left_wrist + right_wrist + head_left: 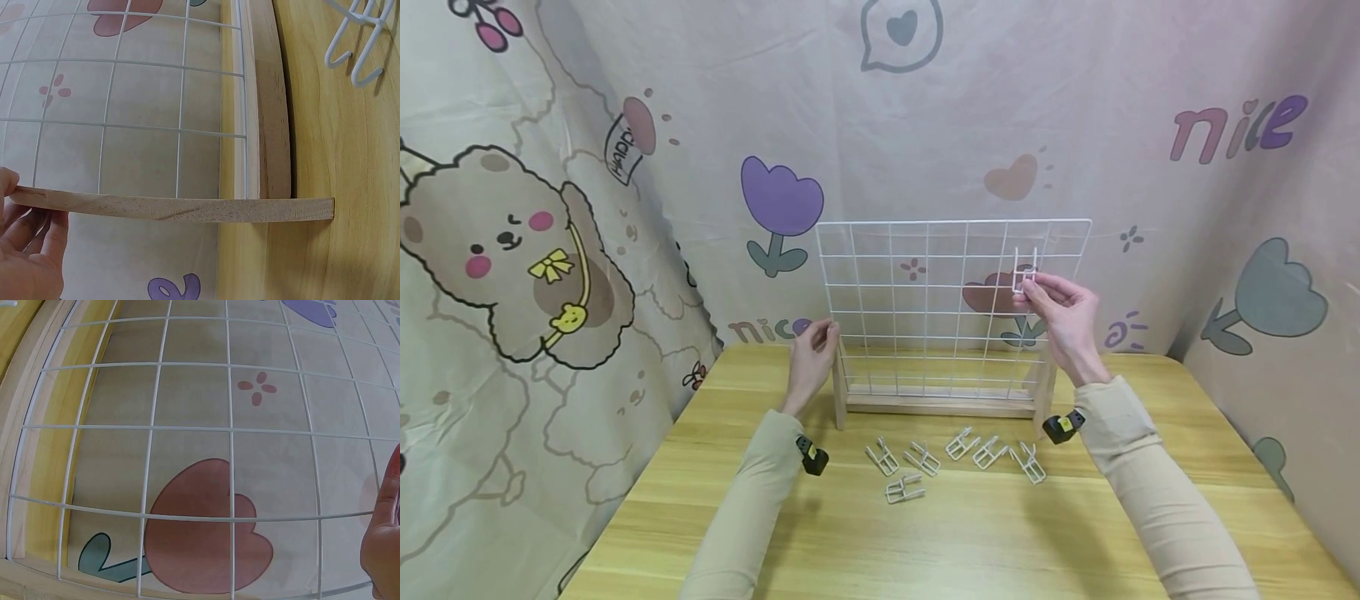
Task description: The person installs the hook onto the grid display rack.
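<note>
White-coated wire, bare wood and printed cloth
The wire grid [927, 286] and hooks [377, 22] look like metal under a smooth white coating; the stand [172, 209] is pale, matt wood with visible grain; the tabletop [850, 550] shows smooth yellow wood grain with a faint sheen; the backdrop [880, 150] is matt, lightly creased cloth; the sleeves [1123, 421] are matt, wrinkled fabric.

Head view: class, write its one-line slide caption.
Left hand grips the wooden stand, right hand holds a white hook by the wire grid.
</note>
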Demonstrator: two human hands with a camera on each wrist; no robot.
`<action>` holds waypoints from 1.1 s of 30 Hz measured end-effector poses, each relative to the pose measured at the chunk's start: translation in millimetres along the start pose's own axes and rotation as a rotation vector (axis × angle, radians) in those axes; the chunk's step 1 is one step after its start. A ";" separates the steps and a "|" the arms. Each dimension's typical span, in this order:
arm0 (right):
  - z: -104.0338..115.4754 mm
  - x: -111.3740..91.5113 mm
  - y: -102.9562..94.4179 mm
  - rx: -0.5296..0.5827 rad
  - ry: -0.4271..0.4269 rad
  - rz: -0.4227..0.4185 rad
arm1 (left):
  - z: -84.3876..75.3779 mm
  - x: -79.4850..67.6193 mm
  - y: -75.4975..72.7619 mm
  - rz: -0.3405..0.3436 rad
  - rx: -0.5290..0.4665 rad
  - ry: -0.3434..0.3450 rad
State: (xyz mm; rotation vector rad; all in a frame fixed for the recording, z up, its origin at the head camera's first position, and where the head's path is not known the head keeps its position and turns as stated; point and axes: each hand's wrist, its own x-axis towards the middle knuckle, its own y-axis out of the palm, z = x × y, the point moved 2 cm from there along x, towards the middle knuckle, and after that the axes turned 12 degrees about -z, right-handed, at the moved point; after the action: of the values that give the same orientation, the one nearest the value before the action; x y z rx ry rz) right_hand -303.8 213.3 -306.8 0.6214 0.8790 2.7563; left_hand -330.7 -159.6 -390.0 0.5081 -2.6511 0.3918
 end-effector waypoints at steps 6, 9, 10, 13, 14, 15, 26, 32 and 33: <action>-1.9 0.1 -1.7 0.001 -0.005 -0.002 | -1.0 0.2 0.4 -0.004 0.013 0.007; -2.1 -0.4 -2.4 0.012 -0.005 0.000 | -1.5 0.2 0.2 -0.008 0.013 0.013; -2.2 -0.6 -2.7 0.016 -0.004 0.003 | -1.6 0.2 0.1 -0.007 0.011 0.015; -3.1 -1.1 -3.5 0.021 -0.003 0.015 | -1.3 0.6 -0.2 -0.005 0.008 0.018; -3.5 -1.0 -3.8 0.016 -0.007 0.016 | -1.2 0.6 -0.2 -0.004 0.009 0.019; -3.8 -0.9 -4.1 0.017 -0.009 0.020 | -1.2 0.6 -0.4 -0.003 0.009 0.020; -5.9 -2.0 -7.9 0.001 -0.008 0.000 | -1.2 -1.0 -1.0 0.005 0.024 0.003; -5.4 -3.1 -7.3 -0.046 -0.035 -0.021 | -2.8 -0.4 -0.8 -0.001 0.016 0.019; -5.4 -3.3 -7.6 -0.052 -0.034 -0.024 | -2.9 -0.4 -0.9 -0.002 0.016 0.019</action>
State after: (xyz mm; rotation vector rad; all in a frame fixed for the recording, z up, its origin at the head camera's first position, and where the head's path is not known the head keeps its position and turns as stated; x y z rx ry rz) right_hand -302.9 215.8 -316.3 0.6423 0.7993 2.7294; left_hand -329.0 -159.4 -387.5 0.5092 -2.6315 0.4152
